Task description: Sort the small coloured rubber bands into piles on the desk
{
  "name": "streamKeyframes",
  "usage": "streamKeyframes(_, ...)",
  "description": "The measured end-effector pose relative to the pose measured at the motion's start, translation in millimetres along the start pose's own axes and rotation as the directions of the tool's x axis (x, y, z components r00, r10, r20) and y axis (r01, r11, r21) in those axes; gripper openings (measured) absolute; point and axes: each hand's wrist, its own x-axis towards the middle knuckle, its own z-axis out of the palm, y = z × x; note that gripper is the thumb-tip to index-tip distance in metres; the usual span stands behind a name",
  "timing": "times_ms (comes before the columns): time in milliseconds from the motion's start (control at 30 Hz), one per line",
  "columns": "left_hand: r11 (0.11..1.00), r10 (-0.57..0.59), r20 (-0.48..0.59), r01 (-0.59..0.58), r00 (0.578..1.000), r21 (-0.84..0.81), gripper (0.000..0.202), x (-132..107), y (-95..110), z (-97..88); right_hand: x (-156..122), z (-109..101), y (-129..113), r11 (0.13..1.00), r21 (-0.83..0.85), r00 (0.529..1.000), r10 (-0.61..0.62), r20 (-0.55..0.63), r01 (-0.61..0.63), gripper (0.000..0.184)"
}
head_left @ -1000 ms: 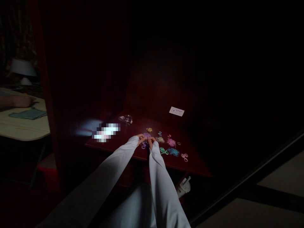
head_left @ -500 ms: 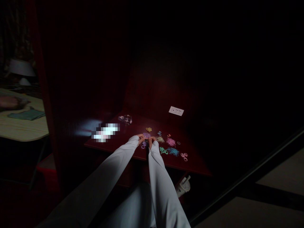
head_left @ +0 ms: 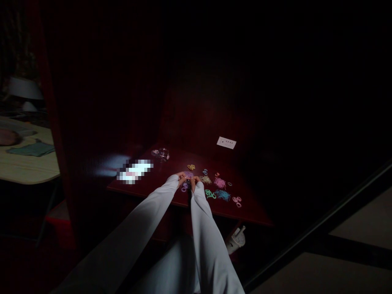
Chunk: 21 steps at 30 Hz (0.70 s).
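Note:
My left hand (head_left: 180, 178) and my right hand (head_left: 194, 183) meet fingertip to fingertip over the front of the dark red table. Both have their fingers pinched together; what they hold is too small and dim to make out. Just beyond my fingers lies a heap of thin purple strands (head_left: 189, 174). Purple rings (head_left: 184, 189) rest in front of my left hand. Close by on the right are a pale yellowish heap (head_left: 206, 179) and green rings (head_left: 209, 194). Several yellow rings (head_left: 191, 167) lie behind my hands.
Farther right are a pink heap (head_left: 219, 183), a blue heap (head_left: 223, 195) and pink rings (head_left: 237, 201). A clear container (head_left: 163, 153) stands at the back left. A bright pixelated patch (head_left: 135, 171) covers something on the left. A white bin (head_left: 236, 241) stands below the table.
The whole view has shifted slightly. My hands stay pinched together over nearly the same spot. At the far-left table, another person's hand appears farther left.

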Motion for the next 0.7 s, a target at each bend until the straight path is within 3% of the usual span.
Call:
streamKeyframes(267, 1.0, -0.004, -0.002, 0.004, 1.0, 0.026, 0.039, -3, 2, -1.9, 1, 0, 3, 1.0, 0.001, 1.0, -0.012, 0.006, 0.012, 0.043)
streamKeyframes(533, 1.0, -0.005, -0.018, 0.005, 1.0, 0.015, 0.029, 5, -12, -2.4, 1, 1, 0, 1.0, 0.012, 1.0, -0.008, -0.005, 0.008, 0.042)
streamKeyframes(700, 0.999, 0.029, 0.006, -0.029, 1.0, 0.03, 0.033, 6, -17, -3.2, 2, 1, -1, 1.0, 0.012, 1.0, 0.008, -0.001, -0.008, 0.037)
